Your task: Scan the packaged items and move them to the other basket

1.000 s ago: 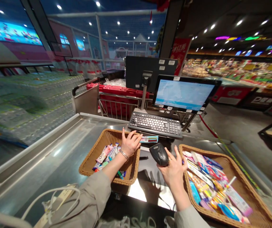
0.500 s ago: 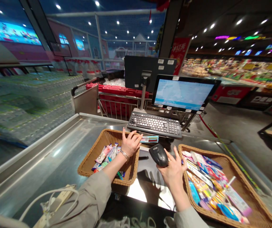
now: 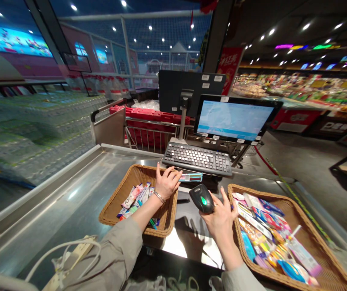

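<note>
My left hand [image 3: 167, 184] is closed on a slim light-blue packet [image 3: 191, 177] with a barcode on its face. The hand is above the far right rim of the left wicker basket [image 3: 106, 212], which holds several small wrapped packets [image 3: 135, 198]. In my right hand [image 3: 221, 214] is a black barcode scanner [image 3: 201, 198], its head close below the packet and a green light glowing on top. Beside that hand stands the right wicker basket [image 3: 315, 214], filled with assorted packaged goods [image 3: 267, 230].
A black keyboard [image 3: 197, 157] lies just beyond my hands, with a lit monitor [image 3: 232, 119] behind it. The metal counter [image 3: 79, 190] has a raised edge on the left. A power strip with white cables [image 3: 76, 254] sits near my left sleeve.
A green light has come on atop the scanner. My hands, the packet and the baskets have stayed almost in place.
</note>
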Motion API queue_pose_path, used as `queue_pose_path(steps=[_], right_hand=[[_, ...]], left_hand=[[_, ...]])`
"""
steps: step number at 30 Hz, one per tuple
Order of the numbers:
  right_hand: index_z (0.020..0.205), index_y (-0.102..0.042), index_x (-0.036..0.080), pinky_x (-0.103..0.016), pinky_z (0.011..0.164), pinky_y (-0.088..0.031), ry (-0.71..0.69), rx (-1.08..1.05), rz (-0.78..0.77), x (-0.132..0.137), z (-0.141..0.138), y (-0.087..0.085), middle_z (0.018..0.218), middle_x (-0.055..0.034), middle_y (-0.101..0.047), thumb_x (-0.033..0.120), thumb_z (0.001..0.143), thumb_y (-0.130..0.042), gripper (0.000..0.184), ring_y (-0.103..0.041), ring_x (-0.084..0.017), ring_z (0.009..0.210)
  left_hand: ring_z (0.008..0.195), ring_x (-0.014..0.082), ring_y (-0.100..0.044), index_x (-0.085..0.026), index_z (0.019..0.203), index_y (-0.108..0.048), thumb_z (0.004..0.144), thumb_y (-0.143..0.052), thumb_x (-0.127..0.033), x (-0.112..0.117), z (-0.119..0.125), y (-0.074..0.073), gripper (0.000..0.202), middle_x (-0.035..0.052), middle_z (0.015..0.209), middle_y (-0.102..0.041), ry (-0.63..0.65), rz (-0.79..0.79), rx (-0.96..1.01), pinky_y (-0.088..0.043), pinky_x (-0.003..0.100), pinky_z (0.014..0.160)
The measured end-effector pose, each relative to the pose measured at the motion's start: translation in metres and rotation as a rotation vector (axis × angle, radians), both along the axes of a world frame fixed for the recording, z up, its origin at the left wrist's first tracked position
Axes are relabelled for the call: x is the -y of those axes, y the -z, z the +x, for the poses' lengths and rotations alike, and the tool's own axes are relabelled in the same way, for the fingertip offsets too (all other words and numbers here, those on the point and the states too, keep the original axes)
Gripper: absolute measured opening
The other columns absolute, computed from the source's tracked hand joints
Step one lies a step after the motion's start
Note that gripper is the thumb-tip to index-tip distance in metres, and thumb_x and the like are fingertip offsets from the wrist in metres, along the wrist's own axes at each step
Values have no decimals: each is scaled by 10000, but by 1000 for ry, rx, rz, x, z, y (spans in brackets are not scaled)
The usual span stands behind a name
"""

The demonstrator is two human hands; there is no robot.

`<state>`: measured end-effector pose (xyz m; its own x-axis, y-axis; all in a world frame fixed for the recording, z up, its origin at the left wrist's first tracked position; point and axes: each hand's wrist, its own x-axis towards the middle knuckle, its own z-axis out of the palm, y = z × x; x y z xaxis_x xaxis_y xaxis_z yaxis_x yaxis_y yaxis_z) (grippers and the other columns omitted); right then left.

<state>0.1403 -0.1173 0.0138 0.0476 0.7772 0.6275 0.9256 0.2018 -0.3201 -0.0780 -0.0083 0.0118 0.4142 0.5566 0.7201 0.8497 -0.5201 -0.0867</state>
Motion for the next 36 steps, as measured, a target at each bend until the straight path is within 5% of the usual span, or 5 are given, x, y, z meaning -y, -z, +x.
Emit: queue_pose_path(steps=[14, 27, 32, 36], right_hand=[[801, -709, 242, -580, 1091, -141, 126, 49, 5, 4, 15, 2, 1258, -35, -669, 322, 762, -589, 150, -362, -340, 1382], [844, -720, 240, -541, 1095, -197, 310, 31, 36, 19, 42, 1, 1220, -56, -686, 418, 792, -580, 233, -389, -331, 1359], [1016, -719, 255, -488, 1047, -275, 370, -15, 29, 26, 50, -5, 1212, -55, -690, 441, 826, -551, 315, -375, -311, 1370], [1062, -716, 250, -535, 1072, -228, 442, -24, 74, 32, 59, -7, 1190, -82, -696, 474, 836, -548, 359, -413, -327, 1339]], left_hand=[[1179, 278, -585, -288, 1279, -629, 911, -602, -349, 0, 11, -7, 374, 61, 1063, -745, 42, -5, 8, 12, 693, 1173], [1188, 299, -583, -299, 1278, -627, 882, -636, -330, -1, 46, -16, 398, 61, 1059, -742, 154, 9, 23, 5, 725, 1161], [1174, 286, -589, -285, 1267, -632, 900, -613, -365, -2, 63, -18, 376, 58, 1040, -745, 222, 46, 34, 54, 713, 1162], [1179, 292, -583, -287, 1273, -630, 883, -633, -355, -2, 77, -19, 396, 61, 1058, -742, 246, 27, 21, 34, 724, 1158]])
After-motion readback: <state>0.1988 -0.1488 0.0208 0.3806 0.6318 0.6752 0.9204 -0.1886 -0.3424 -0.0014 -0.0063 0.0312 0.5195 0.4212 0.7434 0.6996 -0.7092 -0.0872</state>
